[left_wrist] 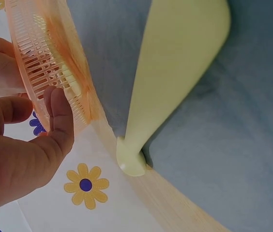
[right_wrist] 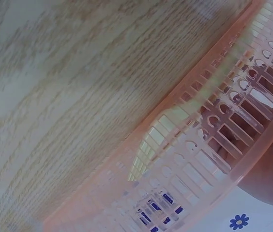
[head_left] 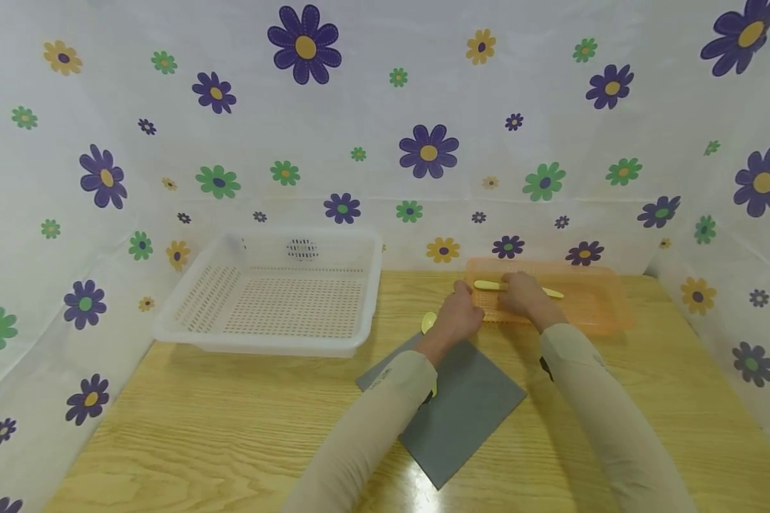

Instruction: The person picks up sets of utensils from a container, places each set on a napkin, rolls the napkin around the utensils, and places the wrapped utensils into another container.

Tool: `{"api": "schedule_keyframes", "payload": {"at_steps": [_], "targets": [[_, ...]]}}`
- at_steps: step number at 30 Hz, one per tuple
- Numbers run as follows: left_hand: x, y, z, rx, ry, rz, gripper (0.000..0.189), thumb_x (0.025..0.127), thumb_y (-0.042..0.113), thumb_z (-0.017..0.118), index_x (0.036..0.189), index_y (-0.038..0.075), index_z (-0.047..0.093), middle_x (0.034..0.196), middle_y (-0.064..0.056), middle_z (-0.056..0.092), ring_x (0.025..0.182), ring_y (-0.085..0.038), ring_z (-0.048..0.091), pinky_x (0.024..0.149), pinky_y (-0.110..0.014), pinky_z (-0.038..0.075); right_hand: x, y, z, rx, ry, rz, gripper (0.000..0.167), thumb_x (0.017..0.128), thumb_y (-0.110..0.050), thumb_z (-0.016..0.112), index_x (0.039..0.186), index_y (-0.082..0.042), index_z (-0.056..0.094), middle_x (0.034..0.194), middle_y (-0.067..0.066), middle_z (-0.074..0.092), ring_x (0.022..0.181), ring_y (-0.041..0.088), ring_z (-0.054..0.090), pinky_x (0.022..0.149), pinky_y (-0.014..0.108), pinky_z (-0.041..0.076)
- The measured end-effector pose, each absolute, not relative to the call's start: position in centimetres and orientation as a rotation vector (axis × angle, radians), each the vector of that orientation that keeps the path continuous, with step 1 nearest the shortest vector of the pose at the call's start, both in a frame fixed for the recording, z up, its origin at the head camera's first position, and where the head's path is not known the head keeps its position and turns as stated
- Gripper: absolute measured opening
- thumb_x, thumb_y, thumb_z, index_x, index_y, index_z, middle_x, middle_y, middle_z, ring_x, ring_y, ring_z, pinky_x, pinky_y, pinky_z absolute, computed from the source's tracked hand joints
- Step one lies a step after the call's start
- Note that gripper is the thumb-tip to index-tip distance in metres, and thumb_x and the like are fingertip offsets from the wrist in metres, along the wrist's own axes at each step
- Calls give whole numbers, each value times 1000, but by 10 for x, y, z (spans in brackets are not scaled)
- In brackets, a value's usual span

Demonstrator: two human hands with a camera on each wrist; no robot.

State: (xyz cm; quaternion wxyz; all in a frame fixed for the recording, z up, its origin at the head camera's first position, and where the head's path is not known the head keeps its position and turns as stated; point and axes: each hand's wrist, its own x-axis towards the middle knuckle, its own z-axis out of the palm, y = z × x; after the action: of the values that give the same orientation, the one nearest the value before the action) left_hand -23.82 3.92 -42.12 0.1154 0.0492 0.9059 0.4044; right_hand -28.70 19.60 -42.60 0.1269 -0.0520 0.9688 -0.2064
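Observation:
An orange slotted basket (head_left: pixel 593 306) sits at the back right of the wooden table. My left hand (head_left: pixel 457 315) grips its left rim; the left wrist view shows thumb and fingers (left_wrist: pixel 61 118) on either side of the rim. Inside the basket, my right hand (head_left: pixel 527 296) holds a long yellow utensil (head_left: pixel 488 286) near its middle. The fingers hide part of it, so its exact kind cannot be told; it also shows through the slots in the right wrist view. A yellow spoon (head_left: pixel 428 322) lies on a grey cloth (head_left: pixel 465 399), partly covered by my left forearm.
A larger white slotted basket (head_left: pixel 353 342) stands on the left of the table (head_left: pixel 231 427). White sheeting (head_left: pixel 359 107) with printed flowers rises behind and along both sides.

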Motion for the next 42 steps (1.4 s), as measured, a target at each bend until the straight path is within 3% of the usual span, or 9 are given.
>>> {"api": "schedule_keyframes", "payload": {"at_steps": [12, 25, 42], "targets": [[-239, 38, -424, 167, 2645, 1222, 39, 98, 11, 52, 134, 2, 39, 78, -5, 50, 59, -16, 45, 52, -26, 36, -289, 195, -426, -155, 2760, -654, 50, 94, -7, 51, 139, 12, 44, 142, 32, 45, 128, 44, 47, 110, 54, 36], [-238, 34, -423, 213, 2652, 1230, 38, 97, 10, 51, 132, 1, 40, 73, -4, 47, 55, -15, 42, 52, -26, 35, -288, 193, -425, -223, 2791, -650, 44, 91, -5, 57, 131, 12, 53, 135, 32, 52, 106, 35, 53, 102, 50, 44], [-239, 32, -425, 193, 2601, 1277, 38, 97, 10, 54, 131, 3, 40, 67, -1, 45, 52, -14, 41, 50, -25, 34, -292, 192, -425, -178, 2736, -612, 41, 95, -8, 57, 131, 11, 53, 134, 31, 53, 112, 37, 54, 107, 51, 40]]}}
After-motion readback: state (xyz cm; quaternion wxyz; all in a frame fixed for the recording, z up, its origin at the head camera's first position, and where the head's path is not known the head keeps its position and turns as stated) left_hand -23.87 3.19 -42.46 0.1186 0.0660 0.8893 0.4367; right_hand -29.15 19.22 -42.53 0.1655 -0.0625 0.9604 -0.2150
